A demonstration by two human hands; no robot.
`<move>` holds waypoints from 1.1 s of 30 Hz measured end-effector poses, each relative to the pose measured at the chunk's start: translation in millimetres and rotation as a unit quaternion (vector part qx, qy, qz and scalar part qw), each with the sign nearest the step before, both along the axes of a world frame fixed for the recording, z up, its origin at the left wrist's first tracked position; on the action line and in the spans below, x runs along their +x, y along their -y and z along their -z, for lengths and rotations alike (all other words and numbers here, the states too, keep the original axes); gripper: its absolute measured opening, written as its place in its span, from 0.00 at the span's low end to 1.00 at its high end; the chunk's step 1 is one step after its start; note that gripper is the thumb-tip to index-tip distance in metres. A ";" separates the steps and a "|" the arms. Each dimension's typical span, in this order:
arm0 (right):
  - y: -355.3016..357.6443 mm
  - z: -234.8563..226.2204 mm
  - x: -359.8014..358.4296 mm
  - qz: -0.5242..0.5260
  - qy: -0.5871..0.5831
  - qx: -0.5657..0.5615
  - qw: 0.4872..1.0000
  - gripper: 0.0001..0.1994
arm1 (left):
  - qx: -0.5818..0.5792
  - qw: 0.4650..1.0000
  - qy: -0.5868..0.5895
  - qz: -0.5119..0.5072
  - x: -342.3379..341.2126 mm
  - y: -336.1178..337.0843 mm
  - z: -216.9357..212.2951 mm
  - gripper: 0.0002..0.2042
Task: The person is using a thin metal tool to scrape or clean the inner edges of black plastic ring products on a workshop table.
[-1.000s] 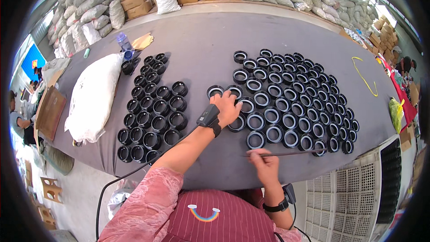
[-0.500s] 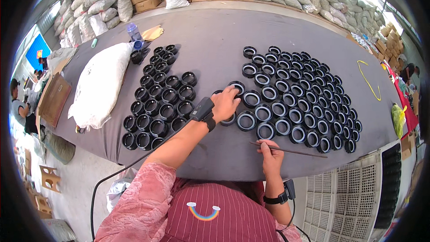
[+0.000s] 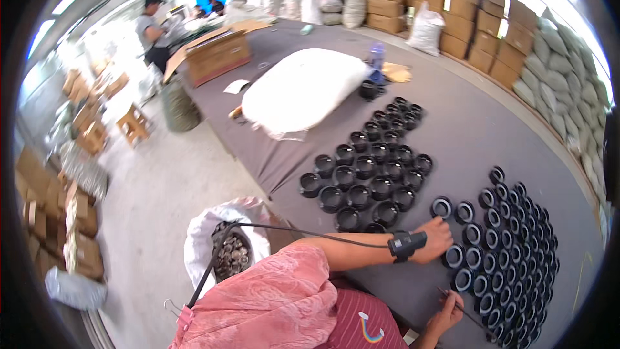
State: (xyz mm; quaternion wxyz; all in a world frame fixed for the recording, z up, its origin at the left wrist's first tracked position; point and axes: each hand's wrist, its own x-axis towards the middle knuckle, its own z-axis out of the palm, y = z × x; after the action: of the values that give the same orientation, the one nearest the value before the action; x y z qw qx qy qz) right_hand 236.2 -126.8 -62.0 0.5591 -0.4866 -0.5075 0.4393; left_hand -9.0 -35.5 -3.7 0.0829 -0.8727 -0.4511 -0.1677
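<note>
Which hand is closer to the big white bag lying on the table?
Left. The left hand is across the left-hand group of black rings from the white bag; the right hand is farther away, lower in the picture.

A pink sleeve (image 3: 265, 291), rainbow-marked maroon garment (image 3: 347, 317) and black cabled wrist device (image 3: 407, 244) are worn.

Rings (image 3: 510, 258) are coloured blk w/ lt-grey inner bands; counter (image 3: 465, 129) grey, big sack (image 3: 307, 90) white, sleeve (image 3: 271, 294) pink; maroon apron (image 3: 350, 315) is pinstriped pale & marked w/ 1 multicol. rainbow (image 3: 369, 336).
</note>
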 end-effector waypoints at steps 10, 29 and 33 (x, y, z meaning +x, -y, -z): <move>-1.0 -11.4 6.2 0.034 0.007 -0.032 0.999 0.14 | -0.219 0.961 0.144 0.091 -2.7 117.0 5.9 0.39; 50.8 -59.7 -58.9 -0.144 0.167 0.167 0.961 0.07 | -0.171 0.935 0.304 0.068 -35.7 144.3 11.8 0.23; 54.6 -56.6 -59.2 -0.127 0.178 0.168 0.961 0.09 | -0.163 0.935 0.306 0.080 -34.7 143.0 10.7 0.19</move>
State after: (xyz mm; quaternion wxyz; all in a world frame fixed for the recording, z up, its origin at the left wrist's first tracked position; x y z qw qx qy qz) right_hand 177.0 -181.4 -5.4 0.4726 -0.3876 -0.7230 0.3218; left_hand -43.7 -178.5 -14.4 -0.2161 -0.8137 -0.4047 -0.3569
